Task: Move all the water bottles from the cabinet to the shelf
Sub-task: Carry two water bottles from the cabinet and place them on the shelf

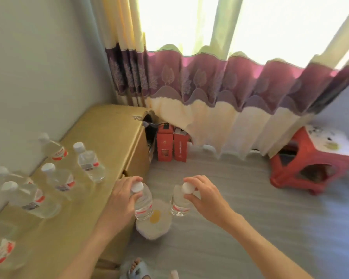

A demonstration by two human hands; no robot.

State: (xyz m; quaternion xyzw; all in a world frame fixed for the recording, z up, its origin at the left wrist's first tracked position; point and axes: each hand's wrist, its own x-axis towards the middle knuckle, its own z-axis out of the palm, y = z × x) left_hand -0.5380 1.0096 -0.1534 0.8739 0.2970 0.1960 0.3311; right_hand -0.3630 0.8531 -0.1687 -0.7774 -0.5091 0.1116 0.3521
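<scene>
My left hand (121,196) grips a clear water bottle (142,204) with a white cap and red label, held upright just past the front edge of the yellowish cabinet top (109,133). My right hand (206,196) pinches the white cap of a second bottle (178,204), which hangs over the grey floor. Several more bottles stand on the cabinet top at the left, among them one (89,162) near the middle and one (58,178) beside it. No shelf is in view.
A red plastic stool (302,164) stands on the floor at the right. Two red cartons (171,146) sit by the curtain behind the cabinet's end. A fried-egg shaped mat (155,220) lies on the grey floor under the held bottles. A slippered foot (135,268) shows at the bottom.
</scene>
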